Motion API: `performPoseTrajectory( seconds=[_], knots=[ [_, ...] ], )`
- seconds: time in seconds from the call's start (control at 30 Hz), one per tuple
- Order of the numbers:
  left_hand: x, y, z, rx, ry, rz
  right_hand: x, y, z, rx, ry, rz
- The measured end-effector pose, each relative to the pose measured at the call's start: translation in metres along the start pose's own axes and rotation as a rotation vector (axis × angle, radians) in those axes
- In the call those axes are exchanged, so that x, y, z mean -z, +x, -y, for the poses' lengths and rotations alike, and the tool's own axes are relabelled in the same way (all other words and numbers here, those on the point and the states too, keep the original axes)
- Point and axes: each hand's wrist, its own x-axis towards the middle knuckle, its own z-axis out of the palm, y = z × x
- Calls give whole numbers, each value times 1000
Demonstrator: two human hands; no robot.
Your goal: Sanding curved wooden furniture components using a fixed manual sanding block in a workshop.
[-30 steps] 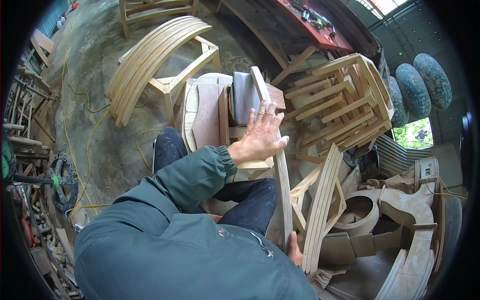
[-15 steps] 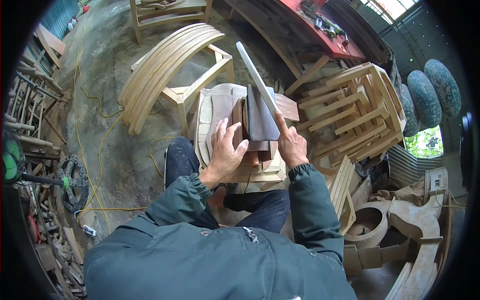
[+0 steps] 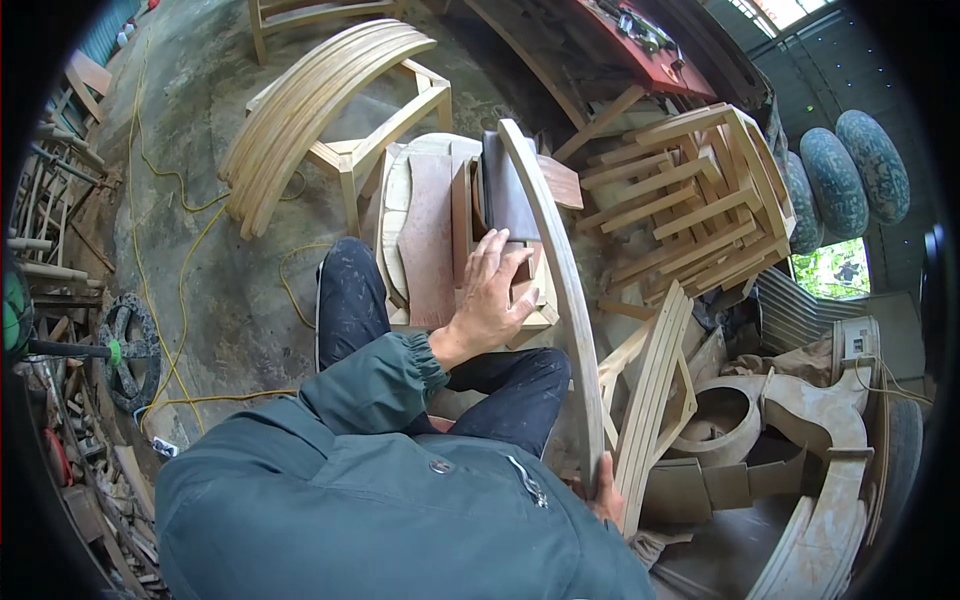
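Observation:
A long curved wooden slat point(image 3: 560, 260) slants from the workpiece stand down to my right side. My right hand point(image 3: 606, 490) is closed around its near end, its fingers partly hidden. My left hand point(image 3: 490, 298), empty with fingers apart, is at the near edge of a smooth, dark grey belt-like sheet point(image 3: 512, 200). The sheet wraps an upright wooden block point(image 3: 461, 225). Beneath is a low wooden stand point(image 3: 396, 215) with a reddish-brown board point(image 3: 430, 240) on its left part. The slat's far end passes beside the grey sheet.
Several bent slats point(image 3: 310, 110) rest stacked on a wooden frame point(image 3: 405, 125) at the far left. Wooden frames point(image 3: 700, 200) are piled to the right, with straight slats point(image 3: 655, 385) nearer me. A yellow cord point(image 3: 185, 320) crosses the floor. A red table point(image 3: 650, 50) stands far right.
My right hand has drawn the slat back toward me, down to my right side. My left hand has moved slightly right, to the grey sheet's near edge. The view has shifted a little.

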Motion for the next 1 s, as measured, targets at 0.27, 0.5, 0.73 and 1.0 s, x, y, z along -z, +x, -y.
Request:
performPoseTrajectory(
  seconds=[0.27, 0.5, 0.73, 1.0],
  knots=[
    [4, -22, -2, 44, -147, 31, 4, 122, 57, -479, 800, 226],
    [79, -26, 45, 246, -34, -178, -51, 351, 72, -344, 1033, 459],
    [120, -26, 88, 304, 51, -264, -121, 493, 122, -329, 1021, 389],
    [116, -34, 71, 236, -6, -222, -97, 453, 120, -233, 803, 310]
  ],
)
